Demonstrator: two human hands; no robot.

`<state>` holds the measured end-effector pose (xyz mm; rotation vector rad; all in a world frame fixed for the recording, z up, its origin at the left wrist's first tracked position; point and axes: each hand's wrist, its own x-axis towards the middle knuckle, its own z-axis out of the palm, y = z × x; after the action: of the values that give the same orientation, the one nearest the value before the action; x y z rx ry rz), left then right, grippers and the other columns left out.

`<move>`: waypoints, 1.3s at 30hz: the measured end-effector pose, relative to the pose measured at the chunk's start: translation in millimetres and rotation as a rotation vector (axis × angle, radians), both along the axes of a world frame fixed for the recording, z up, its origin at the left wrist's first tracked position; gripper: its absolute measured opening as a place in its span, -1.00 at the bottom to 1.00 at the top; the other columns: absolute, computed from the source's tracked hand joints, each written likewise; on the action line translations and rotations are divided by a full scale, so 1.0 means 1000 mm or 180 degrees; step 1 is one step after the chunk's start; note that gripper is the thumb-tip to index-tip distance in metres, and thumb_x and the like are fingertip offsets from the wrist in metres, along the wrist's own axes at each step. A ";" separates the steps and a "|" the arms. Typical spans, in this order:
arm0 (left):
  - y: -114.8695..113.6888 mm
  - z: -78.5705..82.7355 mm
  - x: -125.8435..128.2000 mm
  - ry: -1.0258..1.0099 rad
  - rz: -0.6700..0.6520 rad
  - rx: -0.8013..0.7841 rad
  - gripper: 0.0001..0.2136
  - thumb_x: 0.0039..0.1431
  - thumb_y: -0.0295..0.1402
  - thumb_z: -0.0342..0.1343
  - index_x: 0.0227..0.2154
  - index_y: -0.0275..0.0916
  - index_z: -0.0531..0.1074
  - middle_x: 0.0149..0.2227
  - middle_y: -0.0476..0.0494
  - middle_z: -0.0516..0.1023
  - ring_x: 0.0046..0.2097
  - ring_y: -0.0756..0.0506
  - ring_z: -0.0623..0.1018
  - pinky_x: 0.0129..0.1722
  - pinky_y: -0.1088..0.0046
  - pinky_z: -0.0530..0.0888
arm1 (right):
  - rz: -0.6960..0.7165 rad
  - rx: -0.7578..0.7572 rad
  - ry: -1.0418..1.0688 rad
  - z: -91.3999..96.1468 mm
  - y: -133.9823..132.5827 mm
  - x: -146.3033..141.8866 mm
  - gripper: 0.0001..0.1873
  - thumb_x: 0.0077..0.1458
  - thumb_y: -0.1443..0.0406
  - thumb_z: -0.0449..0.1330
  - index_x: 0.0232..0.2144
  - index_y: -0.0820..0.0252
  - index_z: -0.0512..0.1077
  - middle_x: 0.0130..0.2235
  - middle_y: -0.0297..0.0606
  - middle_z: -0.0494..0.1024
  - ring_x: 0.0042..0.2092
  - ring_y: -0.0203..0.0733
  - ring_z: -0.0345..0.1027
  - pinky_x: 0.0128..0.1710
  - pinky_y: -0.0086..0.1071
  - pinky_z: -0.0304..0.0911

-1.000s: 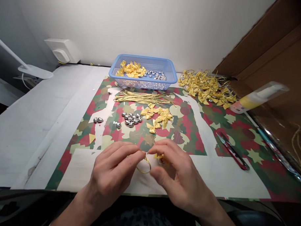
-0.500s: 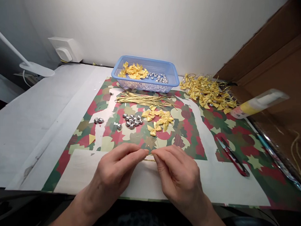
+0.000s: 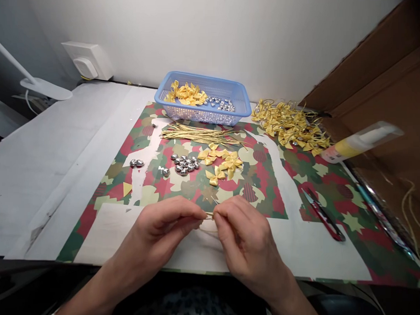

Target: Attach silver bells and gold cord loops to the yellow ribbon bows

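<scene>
Close together over the white paper at the front edge, both hands pinch a thin gold cord [image 3: 208,230], which loops below the fingertips. My left hand [image 3: 171,230] has thumb and forefinger closed on one part of it. My right hand [image 3: 245,234] is pinched on the cord just beside; a thin, needle-like tip [image 3: 214,200] sticks up behind its fingers. Beyond the hands lie several yellow ribbon bows [image 3: 215,175] and a cluster of silver bells [image 3: 186,164]. Farther back is a bundle of cut gold cords [image 3: 198,134].
A blue basket [image 3: 203,114] with bows and silver bells stands by the wall. Right of it is a heap of finished-looking bows with cords [image 3: 291,127]. A glue bottle [image 3: 361,142] leans there, and red-handled thread snips [image 3: 324,215] lie at right. A lamp base [image 3: 45,88] is at left.
The cord loop now hangs more visibly below the fingertips, and the left thumb shows beneath its forefinger. A thin tip shows more clearly by the right hand. The view has shifted slightly.
</scene>
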<state>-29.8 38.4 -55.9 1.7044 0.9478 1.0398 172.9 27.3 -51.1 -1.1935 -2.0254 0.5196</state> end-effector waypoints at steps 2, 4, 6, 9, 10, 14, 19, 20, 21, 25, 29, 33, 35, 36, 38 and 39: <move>0.000 0.000 0.000 -0.0016 -0.0026 -0.0199 -0.83 0.34 -0.55 0.17 -0.23 -0.13 0.58 -0.27 -0.05 0.64 -0.25 -0.04 0.61 -0.26 0.53 0.58 | 0.0057 -0.0053 0.0028 0.001 0.000 0.000 -0.78 0.33 0.48 0.01 -0.34 0.17 0.34 -0.38 -0.26 0.45 -0.33 -0.19 0.27 -0.32 -0.28 0.16; 0.001 0.000 -0.001 0.0010 -0.0071 -0.0292 -0.83 0.35 -0.53 0.16 -0.26 -0.13 0.58 -0.29 -0.06 0.60 -0.25 -0.04 0.59 -0.25 0.53 0.57 | 0.0110 -0.0122 0.0041 0.001 0.000 0.000 -0.78 0.34 0.46 0.01 -0.34 0.17 0.34 -0.38 -0.26 0.45 -0.32 -0.19 0.27 -0.31 -0.28 0.16; 0.003 -0.001 -0.001 0.0039 -0.0028 -0.0224 -0.81 0.34 -0.54 0.15 -0.29 -0.13 0.59 -0.25 -0.08 0.57 -0.18 -0.06 0.60 -0.21 0.52 0.58 | 0.0136 -0.0178 0.0033 0.001 -0.001 0.000 -0.78 0.35 0.45 0.01 -0.34 0.16 0.34 -0.37 -0.26 0.45 -0.32 -0.19 0.27 -0.30 -0.27 0.16; 0.003 -0.004 0.000 -0.0063 0.0037 -0.0166 -0.81 0.31 -0.55 0.17 -0.28 -0.14 0.62 -0.16 -0.15 0.61 -0.09 -0.13 0.64 -0.18 0.47 0.63 | 0.0172 -0.0239 0.0007 0.000 -0.001 -0.001 -0.77 0.36 0.45 0.00 -0.35 0.16 0.34 -0.37 -0.26 0.45 -0.32 -0.19 0.27 -0.30 -0.28 0.17; 0.003 -0.004 0.000 -0.0120 0.0015 -0.0222 -0.82 0.31 -0.55 0.18 -0.28 -0.15 0.63 -0.17 -0.17 0.64 -0.11 -0.14 0.66 -0.19 0.45 0.65 | 0.0188 -0.0241 0.0003 0.001 -0.001 -0.001 -0.76 0.36 0.45 -0.01 -0.35 0.16 0.34 -0.37 -0.26 0.45 -0.32 -0.19 0.27 -0.31 -0.28 0.16; 0.001 -0.006 0.001 -0.0206 -0.0055 -0.0380 -0.86 0.30 -0.51 0.20 -0.29 -0.19 0.64 -0.23 -0.18 0.72 -0.22 -0.17 0.70 -0.26 0.39 0.71 | 0.0225 -0.0253 -0.0029 0.001 0.000 0.000 -0.76 0.35 0.44 -0.01 -0.35 0.16 0.36 -0.37 -0.25 0.45 -0.32 -0.18 0.27 -0.32 -0.28 0.16; 0.001 -0.004 0.002 -0.0156 0.0127 -0.0512 -0.84 0.26 -0.56 0.24 -0.25 -0.16 0.63 -0.30 -0.07 0.71 -0.28 -0.08 0.69 -0.26 0.50 0.69 | 0.0241 -0.0273 -0.0078 0.001 0.000 0.001 -0.76 0.35 0.45 -0.01 -0.35 0.18 0.37 -0.37 -0.25 0.44 -0.32 -0.18 0.27 -0.33 -0.28 0.14; 0.002 -0.004 0.002 -0.0192 0.0127 -0.0563 -0.82 0.24 -0.58 0.24 -0.24 -0.16 0.62 -0.31 -0.05 0.70 -0.28 -0.06 0.69 -0.25 0.53 0.68 | 0.0240 -0.0274 -0.0086 0.001 0.000 0.001 -0.76 0.34 0.45 -0.01 -0.36 0.18 0.36 -0.38 -0.25 0.44 -0.32 -0.18 0.27 -0.33 -0.28 0.14; 0.002 -0.004 0.002 -0.0250 0.0122 -0.0608 -0.80 0.23 -0.60 0.24 -0.22 -0.15 0.61 -0.31 -0.03 0.70 -0.27 -0.05 0.69 -0.24 0.57 0.68 | 0.0242 -0.0273 -0.0097 0.001 0.000 0.001 -0.76 0.34 0.45 -0.01 -0.37 0.19 0.36 -0.38 -0.25 0.43 -0.32 -0.18 0.28 -0.33 -0.28 0.14; 0.002 -0.005 0.004 -0.0417 0.0123 -0.0627 -0.73 0.23 -0.61 0.23 -0.11 -0.11 0.57 -0.29 0.00 0.73 -0.26 -0.01 0.72 -0.22 0.65 0.66 | 0.0268 -0.0271 -0.0100 0.002 0.002 0.002 -0.75 0.34 0.45 0.00 -0.37 0.19 0.37 -0.38 -0.25 0.45 -0.33 -0.18 0.29 -0.33 -0.28 0.15; 0.002 -0.006 0.005 -0.0390 0.0173 -0.0522 -0.71 0.23 -0.62 0.24 -0.09 -0.09 0.55 -0.30 0.02 0.74 -0.26 0.00 0.73 -0.21 0.68 0.66 | 0.0287 -0.0400 0.0008 0.001 0.001 0.003 -0.76 0.37 0.43 0.00 -0.26 0.20 0.44 -0.31 -0.22 0.51 -0.27 -0.15 0.34 -0.26 -0.26 0.21; 0.001 -0.007 0.005 -0.0324 0.0235 -0.0418 -0.69 0.23 -0.62 0.23 -0.08 -0.08 0.53 -0.32 0.07 0.74 -0.28 0.03 0.73 -0.22 0.72 0.64 | 0.0279 -0.0459 0.0034 0.000 -0.001 0.003 -0.81 0.37 0.41 0.05 -0.26 0.19 0.45 -0.30 -0.23 0.52 -0.26 -0.16 0.35 -0.24 -0.26 0.21; 0.000 -0.006 0.005 -0.0269 0.0248 -0.0432 -0.71 0.23 -0.61 0.22 -0.08 -0.09 0.52 -0.30 0.06 0.74 -0.26 0.01 0.73 -0.21 0.68 0.65 | 0.0262 -0.0369 0.0027 -0.001 0.000 0.003 -0.82 0.36 0.42 0.07 -0.29 0.19 0.44 -0.31 -0.24 0.52 -0.27 -0.16 0.35 -0.25 -0.27 0.20; 0.000 -0.006 0.005 -0.0225 0.0262 -0.0500 -0.72 0.24 -0.59 0.22 -0.07 -0.10 0.52 -0.29 0.05 0.74 -0.25 0.00 0.72 -0.21 0.66 0.65 | 0.0257 -0.0314 0.0023 -0.001 0.000 0.003 -0.81 0.36 0.43 0.07 -0.29 0.19 0.43 -0.32 -0.25 0.51 -0.27 -0.17 0.35 -0.26 -0.27 0.20; -0.001 -0.004 0.004 -0.0173 0.0321 -0.0722 -0.75 0.25 -0.54 0.24 -0.07 -0.12 0.52 -0.27 0.03 0.74 -0.21 -0.02 0.72 -0.18 0.62 0.65 | 0.0253 -0.0239 0.0008 -0.001 0.000 0.003 -0.80 0.36 0.44 0.06 -0.30 0.19 0.43 -0.33 -0.25 0.50 -0.28 -0.18 0.33 -0.28 -0.28 0.19; -0.001 -0.003 0.004 -0.0180 0.0339 -0.0854 -0.77 0.25 -0.52 0.26 -0.09 -0.12 0.53 -0.26 0.03 0.74 -0.20 -0.02 0.71 -0.16 0.61 0.64 | 0.0247 -0.0227 0.0004 -0.001 0.000 0.003 -0.80 0.36 0.44 0.05 -0.30 0.19 0.42 -0.33 -0.25 0.49 -0.29 -0.18 0.33 -0.28 -0.28 0.19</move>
<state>-25.8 37.2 -59.3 1.4102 1.0985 0.9758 176.0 27.8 -52.2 -1.1594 -2.0738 0.6351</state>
